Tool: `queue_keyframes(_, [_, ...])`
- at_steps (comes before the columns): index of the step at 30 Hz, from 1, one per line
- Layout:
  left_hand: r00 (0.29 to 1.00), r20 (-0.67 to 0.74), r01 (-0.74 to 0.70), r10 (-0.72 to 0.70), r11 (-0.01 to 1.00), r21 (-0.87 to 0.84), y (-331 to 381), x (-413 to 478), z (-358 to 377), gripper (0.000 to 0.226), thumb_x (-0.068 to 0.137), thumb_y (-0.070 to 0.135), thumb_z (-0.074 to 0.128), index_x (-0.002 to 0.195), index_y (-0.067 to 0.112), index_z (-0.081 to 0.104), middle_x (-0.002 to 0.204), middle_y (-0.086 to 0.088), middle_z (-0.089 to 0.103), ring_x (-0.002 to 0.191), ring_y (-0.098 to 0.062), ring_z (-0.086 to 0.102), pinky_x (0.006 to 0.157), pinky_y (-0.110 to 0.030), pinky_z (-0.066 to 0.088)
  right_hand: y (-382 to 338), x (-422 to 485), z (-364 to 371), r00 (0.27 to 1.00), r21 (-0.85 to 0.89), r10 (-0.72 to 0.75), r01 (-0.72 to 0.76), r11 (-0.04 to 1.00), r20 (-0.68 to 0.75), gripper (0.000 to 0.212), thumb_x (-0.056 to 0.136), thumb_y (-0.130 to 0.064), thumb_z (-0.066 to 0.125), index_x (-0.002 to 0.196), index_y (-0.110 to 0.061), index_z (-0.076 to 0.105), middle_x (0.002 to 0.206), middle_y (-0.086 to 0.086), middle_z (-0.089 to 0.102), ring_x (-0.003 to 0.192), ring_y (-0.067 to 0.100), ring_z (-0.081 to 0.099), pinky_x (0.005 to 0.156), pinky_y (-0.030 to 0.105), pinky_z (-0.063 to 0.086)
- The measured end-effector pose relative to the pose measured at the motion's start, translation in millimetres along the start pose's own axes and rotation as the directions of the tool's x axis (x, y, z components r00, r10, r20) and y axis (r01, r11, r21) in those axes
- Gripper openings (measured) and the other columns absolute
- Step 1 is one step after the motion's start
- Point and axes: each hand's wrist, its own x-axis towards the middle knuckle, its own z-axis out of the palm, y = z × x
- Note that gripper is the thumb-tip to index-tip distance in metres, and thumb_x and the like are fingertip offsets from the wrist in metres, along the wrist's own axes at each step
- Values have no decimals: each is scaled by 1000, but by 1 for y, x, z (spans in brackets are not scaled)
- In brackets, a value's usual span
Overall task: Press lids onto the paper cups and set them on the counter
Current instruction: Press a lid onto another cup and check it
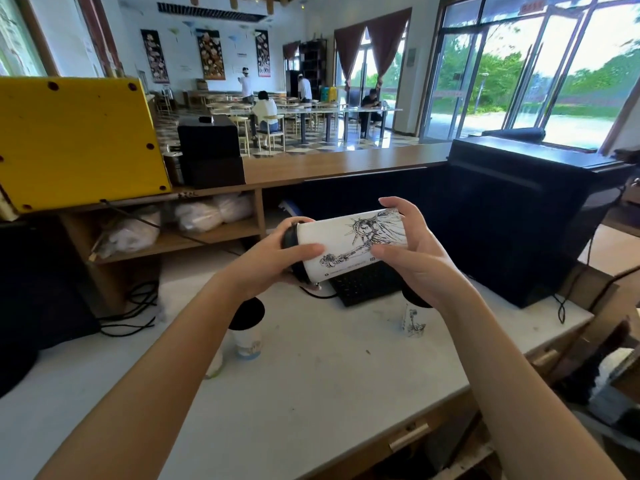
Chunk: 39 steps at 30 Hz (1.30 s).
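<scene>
I hold a white paper cup (pixel 349 242) with a black line drawing on its side, lying sideways in the air above the white counter (pixel 329 382). A black lid (pixel 290 242) sits on its left end. My left hand (pixel 273 261) grips the lid end, thumb laid along the cup wall. My right hand (pixel 412 251) grips the cup's base end. Below stand two lidded cups: one with a blue print (pixel 246 332) under my left forearm, and one with a black drawing (pixel 414 318) partly hidden by my right wrist.
A black keyboard (pixel 363 284) lies under the held cup. A large black machine (pixel 519 216) stands at the right, a yellow box (pixel 76 140) at the left above wooden shelves (pixel 173 233) with white bags. Black cables (pixel 131 313) trail on the left. People sit at tables beyond.
</scene>
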Motion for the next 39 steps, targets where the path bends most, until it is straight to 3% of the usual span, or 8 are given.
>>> queue_keyframes(2, [983, -106, -121, 152, 960, 253, 0, -2, 3, 54, 68, 33, 77, 114, 38, 48, 118, 7, 52, 102, -20, 62, 73, -39, 59, 10, 4, 0, 998, 169, 52, -46, 985, -31, 73, 80, 6, 62, 139, -26, 34, 117, 17, 56, 105, 27, 59, 96, 38, 51])
queue_keyframes(5, [876, -80, -329, 475, 711, 621, -3, -3, 6, 64, 66, 37, 81, 116, 40, 40, 118, 11, 46, 105, -7, 51, 77, -21, 50, 33, 6, 7, 986, 418, 136, -84, 905, -96, 65, 83, -9, 59, 142, -13, 32, 120, 12, 57, 109, 21, 58, 97, 36, 50])
queue_keyframes(9, [755, 45, -451, 655, 468, 760, -6, 0, 13, 71, 65, 39, 77, 122, 32, 36, 127, 6, 38, 117, -7, 39, 92, -15, 39, 58, 6, 26, 964, 666, 207, -43, 745, -169, 51, 83, -30, 60, 128, -7, 51, 121, 11, 65, 111, 20, 63, 93, 32, 53])
queue_keyframes(12, [718, 60, -444, 693, 390, 807, -10, 6, 15, 72, 66, 39, 75, 126, 27, 37, 132, 1, 34, 125, -11, 33, 102, -17, 32, 64, 11, 33, 954, 779, 218, 25, 627, -206, 44, 82, -31, 60, 120, -8, 55, 111, 10, 70, 106, 21, 66, 91, 35, 54])
queue_keyframes(16, [771, 28, -421, 636, 475, 773, -10, 20, 14, 81, 67, 40, 78, 132, 22, 34, 134, -3, 31, 124, -12, 32, 103, -26, 37, 52, 34, 27, 938, 785, 226, 72, 615, -263, 44, 87, -29, 59, 124, -6, 53, 113, 11, 69, 111, 23, 63, 95, 37, 51])
queue_keyframes(26, [941, -102, -164, 322, 699, 697, 35, 101, 4, 86, 73, 44, 75, 142, 16, 31, 136, -6, 42, 119, -20, 44, 92, -30, 38, -22, 124, 0, 901, 503, 222, -4, 864, -373, 21, 87, -15, 64, 104, -4, 60, 102, 11, 66, 95, 25, 64, 81, 36, 55])
queue_keyframes(32, [954, -100, -152, 284, 742, 653, 48, 118, 1, 74, 70, 43, 78, 130, 15, 45, 119, -1, 57, 106, -20, 56, 89, -36, 50, -53, 151, 2, 892, 71, 110, -88, 994, -438, 52, 74, -16, 77, 119, -4, 53, 105, 7, 64, 96, 22, 63, 79, 36, 56])
queue_keyframes(39, [961, -177, -66, 211, 800, 596, 26, 119, -3, 87, 66, 49, 78, 135, 17, 36, 127, -2, 52, 113, -21, 53, 96, -39, 48, -51, 163, 11, 933, -371, 45, -186, 910, -357, 65, 70, -22, 81, 123, -6, 48, 120, 10, 60, 106, 26, 60, 91, 41, 53])
